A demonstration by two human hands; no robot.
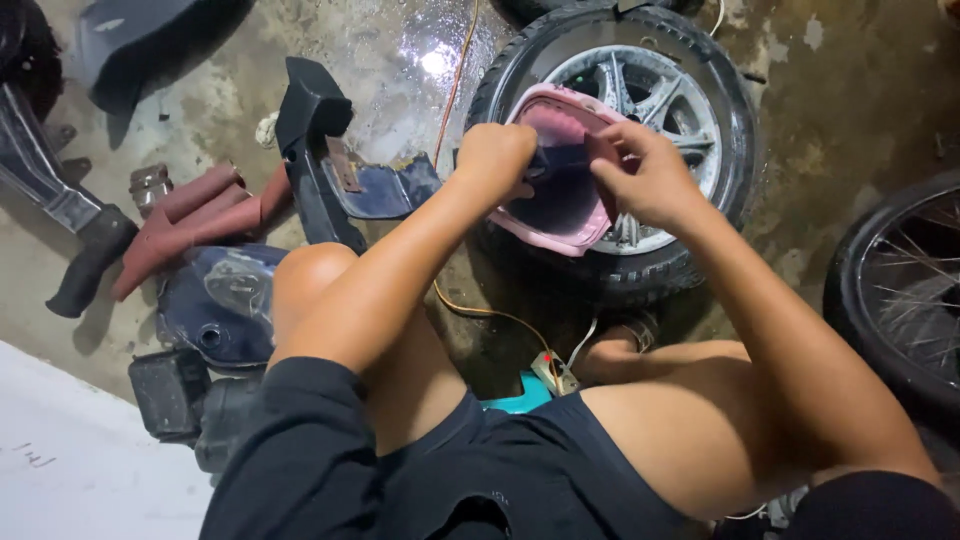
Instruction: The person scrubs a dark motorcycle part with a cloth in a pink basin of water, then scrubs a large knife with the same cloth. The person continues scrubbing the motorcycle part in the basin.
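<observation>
My left hand (497,158) and my right hand (640,178) both grip a pink moulded plastic panel with a dark inner face (560,215). I hold it above a motorcycle wheel (700,95) with a black tyre and silver cast spokes that lies flat on the wet concrete floor. My left fist closes on the panel's upper left edge. The fingers of my right hand pinch a dark strip at the panel's top middle. My bare knees are below, one under each forearm.
Dark blue and black body panels (330,150) and maroon pieces (190,220) lie on the floor at left. An orange cable (455,90) runs across the floor. A spoked wheel (900,290) stands at right. A teal stool edge (520,395) sits between my legs.
</observation>
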